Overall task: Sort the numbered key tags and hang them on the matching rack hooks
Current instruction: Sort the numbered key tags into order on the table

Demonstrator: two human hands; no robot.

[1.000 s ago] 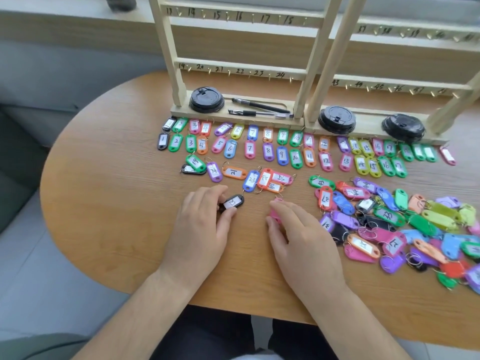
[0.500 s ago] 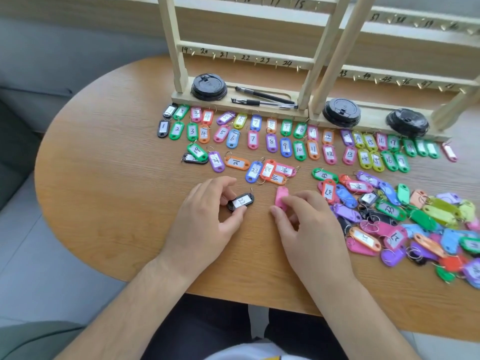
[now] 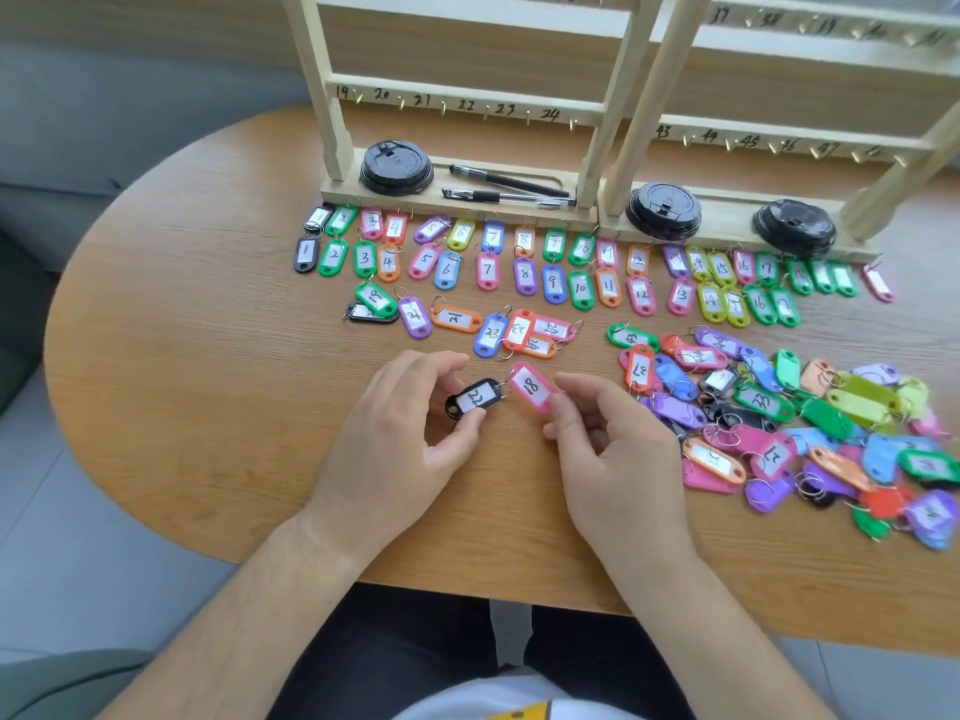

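Note:
My left hand [image 3: 402, 439] pinches a black key tag [image 3: 474, 399] marked 22, just above the table. My right hand [image 3: 605, 449] pinches a pink key tag [image 3: 531, 387] marked 18, label side up, right beside the black one. Two rows of sorted tags [image 3: 524, 262] lie along the foot of the wooden rack [image 3: 467, 103], whose numbered hooks carry no tags. A short line of tags in the twenties [image 3: 457, 319] sits below those rows. An unsorted heap of coloured tags [image 3: 789, 418] lies to the right of my right hand.
Three black cup lids [image 3: 396, 166] and two black pens [image 3: 506, 192] rest on the rack's base. The round wooden table [image 3: 182, 356] has bare surface at the left and near its front edge. A grey sofa sits beyond the left edge.
My right hand has picked up the pink tag and turned it label side up, showing 18. My left hand has lifted the black tag slightly and brought it nearer the pink one.

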